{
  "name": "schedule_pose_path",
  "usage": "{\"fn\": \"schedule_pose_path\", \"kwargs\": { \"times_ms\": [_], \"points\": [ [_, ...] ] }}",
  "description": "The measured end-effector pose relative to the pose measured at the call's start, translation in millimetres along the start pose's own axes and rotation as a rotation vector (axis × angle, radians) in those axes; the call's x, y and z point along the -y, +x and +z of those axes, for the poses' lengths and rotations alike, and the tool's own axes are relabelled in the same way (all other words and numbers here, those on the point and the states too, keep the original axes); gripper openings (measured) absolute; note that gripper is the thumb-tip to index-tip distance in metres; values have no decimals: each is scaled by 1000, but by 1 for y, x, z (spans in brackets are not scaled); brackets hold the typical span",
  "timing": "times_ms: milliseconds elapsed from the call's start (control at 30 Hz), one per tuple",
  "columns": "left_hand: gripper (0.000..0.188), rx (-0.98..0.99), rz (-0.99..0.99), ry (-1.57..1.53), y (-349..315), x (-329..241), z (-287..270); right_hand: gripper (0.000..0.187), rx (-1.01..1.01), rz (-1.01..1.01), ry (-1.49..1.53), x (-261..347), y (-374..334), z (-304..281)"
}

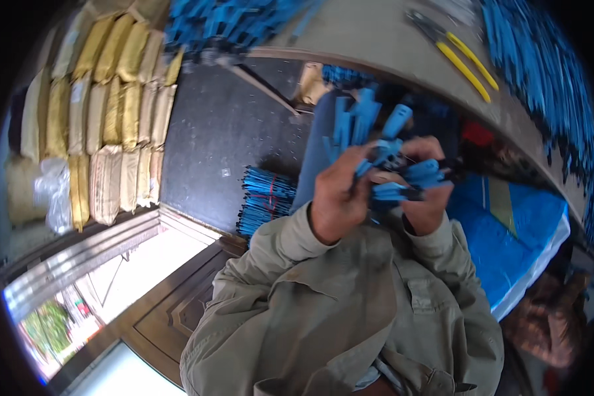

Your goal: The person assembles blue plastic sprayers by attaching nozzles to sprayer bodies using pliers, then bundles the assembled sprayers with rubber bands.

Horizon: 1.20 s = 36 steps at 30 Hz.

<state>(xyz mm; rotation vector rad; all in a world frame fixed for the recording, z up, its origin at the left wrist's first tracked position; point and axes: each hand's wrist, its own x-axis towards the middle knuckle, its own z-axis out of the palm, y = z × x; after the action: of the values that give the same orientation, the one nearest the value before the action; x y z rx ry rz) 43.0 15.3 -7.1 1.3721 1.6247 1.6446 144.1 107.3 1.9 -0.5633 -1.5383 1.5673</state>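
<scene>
In front of my chest, both hands are closed on a small bunch of blue strips with black ends (422, 173). My left hand (340, 195) pinches the bunch from the left, thumb and fingers bent inward. My right hand (429, 208) wraps it from the right, and several strips cross its fingers. Motion blur hides the fingertips and just how the strips lie between them. More loose blue strips (355, 119) stick up beyond my left hand, over my lap.
Yellow-handled pliers (467, 69) lie on the workbench (376, 39) ahead. Blue strips are heaped at its left (224, 23) and right (541, 79). A tied blue bundle (268, 198) sits on the dark floor (211, 132). Packed sacks (105, 112) are stacked left; a blue sheet (521, 231) lies right.
</scene>
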Motion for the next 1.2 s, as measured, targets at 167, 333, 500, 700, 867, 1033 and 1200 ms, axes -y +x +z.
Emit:
{"fn": "schedule_pose_path", "kwargs": {
  "times_ms": [167, 333, 500, 700, 867, 1033, 1200],
  "points": [
    [38, 34, -29, 68, -1, -3, -3, 35, 88, 103, 42, -9, -3, -15],
    [40, 77, -186, 47, -6, -9, -3, 39, 192, 349, 109, 1, -5, -25],
    [39, 97, -291, -180, 4, -4, -39, 36, 428, 222, 74, -7, -4, -25],
    [39, 439, -76, -510, 6, 24, -60, 21, 729, 127, -51, -17, -11, -23],
    [41, 368, -80, -451, -6, 15, -51, 12, 578, -23, -101, -15, -24, -13],
    [39, 336, -1, -292, -6, 9, -43, 12, 455, -47, -91, -20, -30, -11],
    [40, 289, 6, -241, -9, 6, -36, 17, 420, 11, -90, -21, -26, -15]
  ]
}}
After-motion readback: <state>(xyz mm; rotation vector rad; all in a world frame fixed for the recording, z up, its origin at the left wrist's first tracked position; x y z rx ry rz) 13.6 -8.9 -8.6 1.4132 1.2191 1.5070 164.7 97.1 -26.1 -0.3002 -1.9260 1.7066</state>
